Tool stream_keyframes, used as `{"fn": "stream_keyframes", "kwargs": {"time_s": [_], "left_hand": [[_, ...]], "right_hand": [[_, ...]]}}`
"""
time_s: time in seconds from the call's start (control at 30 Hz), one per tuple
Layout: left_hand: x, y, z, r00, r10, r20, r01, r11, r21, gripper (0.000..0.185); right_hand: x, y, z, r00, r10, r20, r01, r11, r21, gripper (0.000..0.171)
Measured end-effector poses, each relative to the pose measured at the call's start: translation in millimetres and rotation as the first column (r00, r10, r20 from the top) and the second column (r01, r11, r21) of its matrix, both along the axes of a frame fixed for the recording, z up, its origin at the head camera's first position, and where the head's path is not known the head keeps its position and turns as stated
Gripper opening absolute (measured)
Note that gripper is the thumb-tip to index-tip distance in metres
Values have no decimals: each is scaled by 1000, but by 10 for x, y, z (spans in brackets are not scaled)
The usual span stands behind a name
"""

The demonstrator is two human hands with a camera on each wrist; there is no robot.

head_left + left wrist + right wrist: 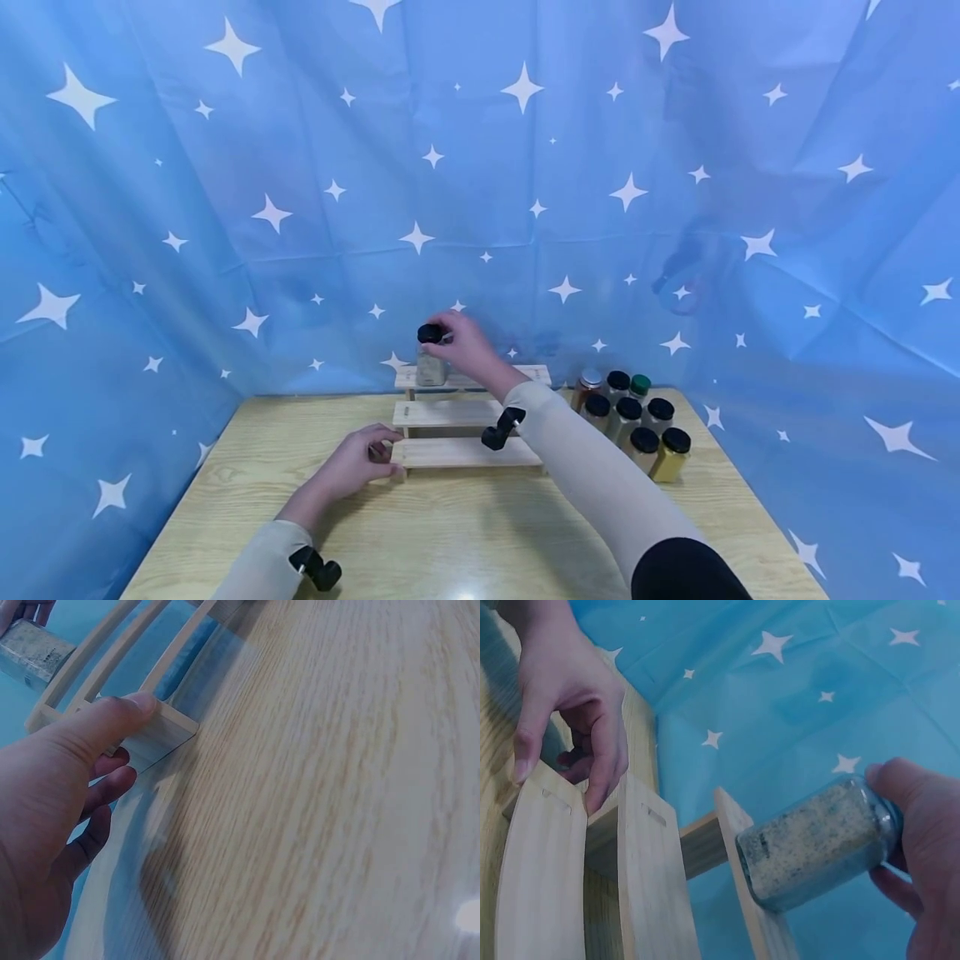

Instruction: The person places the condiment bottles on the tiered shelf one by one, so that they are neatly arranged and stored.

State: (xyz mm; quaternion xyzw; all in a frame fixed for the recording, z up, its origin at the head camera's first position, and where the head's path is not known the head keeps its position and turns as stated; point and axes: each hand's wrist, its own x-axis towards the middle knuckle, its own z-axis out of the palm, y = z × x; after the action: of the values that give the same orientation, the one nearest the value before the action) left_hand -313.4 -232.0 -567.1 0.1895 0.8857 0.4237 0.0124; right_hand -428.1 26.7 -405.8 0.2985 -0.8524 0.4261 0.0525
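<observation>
Right hand [467, 343] up at the rack's back, fingers and thumb pinching a clear jar [431, 369] round its black lid [430, 333]; pale speckled stuff inside. Jar is about upright at the left end of the top tier [405, 379], base right at the board; from where I stand can't tell if its full weight is down. Left hand [349, 462] low at the front, thumb on top of the bottom tier [468, 452] at its left end, a finger underneath, so it's gripping the board. Wooden rack, three steps, stands on the tabletop [450, 525] near the far edge; middle tier [446, 413] sits between the two. Right of the rack, eight more jars grouped close: one with a whitish lid [591, 378] and reddish contents, one with a green lid [640, 384], six black-lidded, the nearest a yellow-filled jar [670, 462]. Pale sleeves on both arms, right sleeve [592, 467] crossing in front of the rack's right part. Black mount on each wrist. Blue cloth [480, 208] with white stars hangs behind everything.
</observation>
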Motion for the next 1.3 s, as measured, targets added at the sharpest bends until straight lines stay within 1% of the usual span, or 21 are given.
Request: {"fn": "stream_keyframes", "kwargs": {"time_s": [0.2,0.27,0.43,0.5,0.77,0.87,1.07,1.17,1.3], "left_hand": [[8,15,-7,1000,-2,-9,2,1000,6,53],[13,12,-6,1000,0,-14,1,1000,4,53],[23,12,-4,1000,7,-9,-7,1000,6,54],[24,17,-4,1000,8,-5,-8,1000,3,55],[25,25,3,1000,14,10,-14,1000,-7,56],[30,28,9,1000,15,14,-15,1000,-3,56],[37,26,16,1000,6,-9,-6,1000,-2,55],[38,20,22,1000,5,-13,-5,1000,1,55],[33,16,24,1000,4,-9,-4,1000,-4,55]], "right_hand": [[24,68,-32,999,-1,49,3,999,-44,78],[35,112,-36,998,10,58,-6,998,-58,81],[97,337,-39,997,14,74,-7,996,-89,79],[130,464,-47,997,1,75,6,996,-86,77],[274,1007,-84,998,-31,59,36,996,-78,64],[328,1219,-97,998,-50,46,53,997,-55,60],[483,1653,-118,997,-78,30,77,997,12,56],[574,1836,-131,994,-107,30,105,992,69,56],[685,2046,-155,989,-148,28,144,983,117,55]]}}
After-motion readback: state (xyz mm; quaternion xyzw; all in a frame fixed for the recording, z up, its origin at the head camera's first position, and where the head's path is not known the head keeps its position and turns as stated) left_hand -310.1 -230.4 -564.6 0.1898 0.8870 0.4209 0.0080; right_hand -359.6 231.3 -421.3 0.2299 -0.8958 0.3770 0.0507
